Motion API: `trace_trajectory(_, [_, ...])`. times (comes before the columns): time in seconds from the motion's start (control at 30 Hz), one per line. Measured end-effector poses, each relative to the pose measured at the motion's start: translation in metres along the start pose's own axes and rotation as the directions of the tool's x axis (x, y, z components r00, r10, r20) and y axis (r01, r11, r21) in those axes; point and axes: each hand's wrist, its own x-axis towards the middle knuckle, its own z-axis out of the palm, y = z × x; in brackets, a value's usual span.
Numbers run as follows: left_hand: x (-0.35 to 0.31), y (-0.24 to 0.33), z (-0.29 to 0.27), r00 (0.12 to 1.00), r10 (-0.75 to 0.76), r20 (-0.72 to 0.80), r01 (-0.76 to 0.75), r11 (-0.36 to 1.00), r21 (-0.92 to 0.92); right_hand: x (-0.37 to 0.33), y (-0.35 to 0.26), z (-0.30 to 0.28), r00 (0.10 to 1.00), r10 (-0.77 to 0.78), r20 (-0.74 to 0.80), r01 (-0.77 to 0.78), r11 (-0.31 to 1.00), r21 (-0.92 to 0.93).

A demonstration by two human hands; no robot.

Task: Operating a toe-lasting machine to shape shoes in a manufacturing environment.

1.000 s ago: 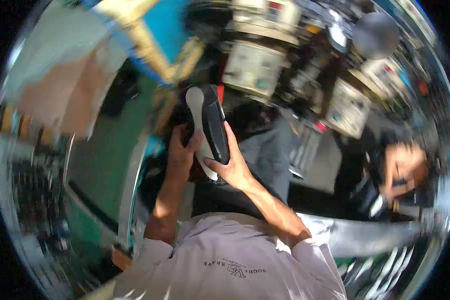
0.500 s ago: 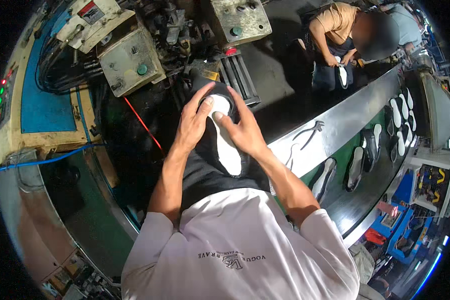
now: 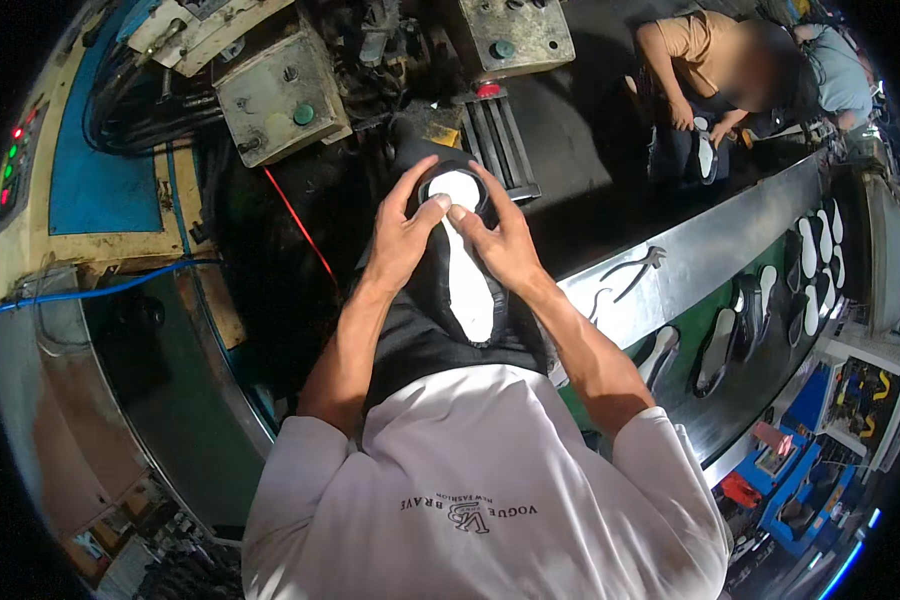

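A black shoe upper (image 3: pixel 437 275) with a white insole (image 3: pixel 472 295) on its upturned underside rests over my dark-trousered lap. Its rounded heel end points away from me and the narrower toe end lies near my shirt. My left hand (image 3: pixel 402 242) wraps the heel end from the left, and my right hand (image 3: pixel 500 235) wraps it from the right. Both thumbs press side by side on the white insole just below the heel, their tips nearly touching. The other fingers curl around the black rim, partly hidden beneath it.
Pliers (image 3: pixel 638 268) lie on a metal ledge (image 3: pixel 740 222) at my right. Beyond it, several shoes (image 3: pixel 716 350) stand on a green conveyor. Machine control boxes (image 3: pixel 280 105) stand ahead, with a blue hose (image 3: pixel 100 293) at left. A co-worker (image 3: pixel 705 60) holds another shoe (image 3: pixel 707 160).
My thumbs have come closer together on the insole, the left one sliding inward from the heel's edge. Both hands keep their hold on the shoe. The whole view has shifted slightly.
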Motion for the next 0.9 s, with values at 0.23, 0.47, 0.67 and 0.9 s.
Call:
trace_trajectory(0.23, [-0.001,-0.009,-0.014,0.929,-0.104,0.354,0.242,0.896,-0.371,0.004,0.016,-0.004,0.986,0.158,0.055,-0.167,0.93,0.329])
trace_trajectory(0.47, [-0.011,-0.039,0.023,0.993,-0.111,0.036,0.116,0.941,-0.317,0.002,0.014,-0.005,0.995,0.093,0.041,-0.095,0.994,0.057])
trace_trajectory(0.67, [0.004,-0.055,0.028,0.95,-0.242,-0.197,0.188,0.948,-0.257,-0.016,-0.01,-0.001,0.999,0.046,0.012,-0.042,0.964,-0.264])
trace_trajectory(0.9, [0.044,-0.076,0.008,0.973,0.035,-0.23,-0.001,0.989,0.146,-0.096,-0.011,-0.018,0.931,-0.049,0.362,0.333,0.523,-0.785])
